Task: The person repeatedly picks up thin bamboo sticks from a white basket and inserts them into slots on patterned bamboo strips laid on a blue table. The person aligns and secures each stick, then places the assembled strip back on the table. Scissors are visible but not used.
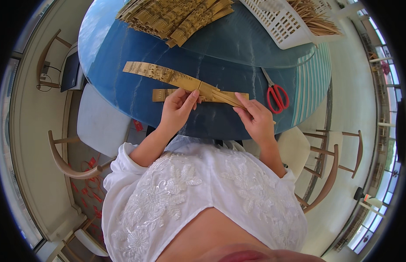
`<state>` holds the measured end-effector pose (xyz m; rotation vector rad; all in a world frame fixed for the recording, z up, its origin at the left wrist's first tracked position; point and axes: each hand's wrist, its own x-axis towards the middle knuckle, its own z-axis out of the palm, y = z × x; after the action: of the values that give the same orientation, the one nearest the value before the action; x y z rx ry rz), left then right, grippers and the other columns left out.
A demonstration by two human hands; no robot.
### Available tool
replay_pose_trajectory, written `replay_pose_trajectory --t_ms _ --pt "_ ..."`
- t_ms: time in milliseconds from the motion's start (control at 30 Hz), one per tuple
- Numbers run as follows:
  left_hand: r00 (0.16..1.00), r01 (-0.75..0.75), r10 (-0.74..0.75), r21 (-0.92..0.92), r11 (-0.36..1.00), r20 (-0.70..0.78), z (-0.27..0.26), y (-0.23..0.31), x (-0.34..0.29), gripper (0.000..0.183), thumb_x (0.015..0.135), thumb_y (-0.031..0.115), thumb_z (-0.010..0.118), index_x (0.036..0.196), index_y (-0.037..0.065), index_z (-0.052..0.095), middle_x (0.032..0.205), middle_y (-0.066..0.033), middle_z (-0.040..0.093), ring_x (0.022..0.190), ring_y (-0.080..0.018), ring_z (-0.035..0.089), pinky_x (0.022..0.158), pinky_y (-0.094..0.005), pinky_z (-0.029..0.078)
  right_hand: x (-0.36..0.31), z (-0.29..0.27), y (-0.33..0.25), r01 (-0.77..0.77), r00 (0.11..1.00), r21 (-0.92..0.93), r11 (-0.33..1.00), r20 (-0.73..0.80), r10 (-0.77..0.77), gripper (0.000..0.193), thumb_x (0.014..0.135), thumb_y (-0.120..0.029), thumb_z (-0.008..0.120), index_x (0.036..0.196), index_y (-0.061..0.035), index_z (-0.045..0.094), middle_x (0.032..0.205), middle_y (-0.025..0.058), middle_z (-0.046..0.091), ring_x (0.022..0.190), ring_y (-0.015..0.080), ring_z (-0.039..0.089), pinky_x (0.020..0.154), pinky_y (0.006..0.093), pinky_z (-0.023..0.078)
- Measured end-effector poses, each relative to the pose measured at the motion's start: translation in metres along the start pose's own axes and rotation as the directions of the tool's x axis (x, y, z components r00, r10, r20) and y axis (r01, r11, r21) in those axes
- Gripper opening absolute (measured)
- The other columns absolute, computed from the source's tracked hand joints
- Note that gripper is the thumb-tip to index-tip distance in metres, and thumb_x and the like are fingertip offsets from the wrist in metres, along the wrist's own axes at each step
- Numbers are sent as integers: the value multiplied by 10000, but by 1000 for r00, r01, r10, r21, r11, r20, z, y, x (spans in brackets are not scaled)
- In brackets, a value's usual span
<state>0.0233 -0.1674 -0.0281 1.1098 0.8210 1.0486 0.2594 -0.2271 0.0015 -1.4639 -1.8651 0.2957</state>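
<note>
My left hand [176, 107] pinches a long gold printed paper strip [168, 76] near its middle, thumb on top. The strip slants from upper left down to the right, above the blue table. Thin pale sticks [227, 98] lie along its right end, and my right hand [257, 118] is closed on them. A short piece of stick pokes out past the right palm. How far the sticks reach into the strip is hidden. Beneath, a second gold strip [158, 95] lies flat on the table, partly covered by the first strip and my hands.
Red-handled scissors [278, 98] lie right of my right hand. A pile of gold strips [177, 17] is at the far side. At the far right stands a white slotted basket [283, 30] with many thin wooden sticks [314, 17]. Chairs [98, 120] flank the round table [124, 94].
</note>
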Motion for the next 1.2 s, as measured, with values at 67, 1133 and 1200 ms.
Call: replay_pose_trajectory --t_ms 67,1133,1200 --pt "999 -38 39 -41 998 6 -2 -3 -1 196 1017 187 609 1028 -2 656 869 -28 663 719 -59 560 629 -204 436 2 7 -6 -13 1000 65 998 -16 14 457 817 -104 784 1261 -132 682 768 65 639 599 208 572 557 321 462" --pt "967 -37 2 134 990 254 -43 15 -14 219 983 216 662 961 -1 689 832 -5 640 767 -70 549 673 -246 441 -11 19 -33 -641 737 641 422 668 106 578 958 -9 613 1500 -23 412 993 129 722 806 111 638 773 258 519" --pt "962 8 -28 74 997 272 -46 15 -14 223 989 217 655 975 -3 689 849 4 640 781 -62 548 685 -239 444 -12 17 -33 -639 731 622 453 675 105 578 950 -6 622 1492 -21 425 993 124 731 823 112 651 786 257 519"
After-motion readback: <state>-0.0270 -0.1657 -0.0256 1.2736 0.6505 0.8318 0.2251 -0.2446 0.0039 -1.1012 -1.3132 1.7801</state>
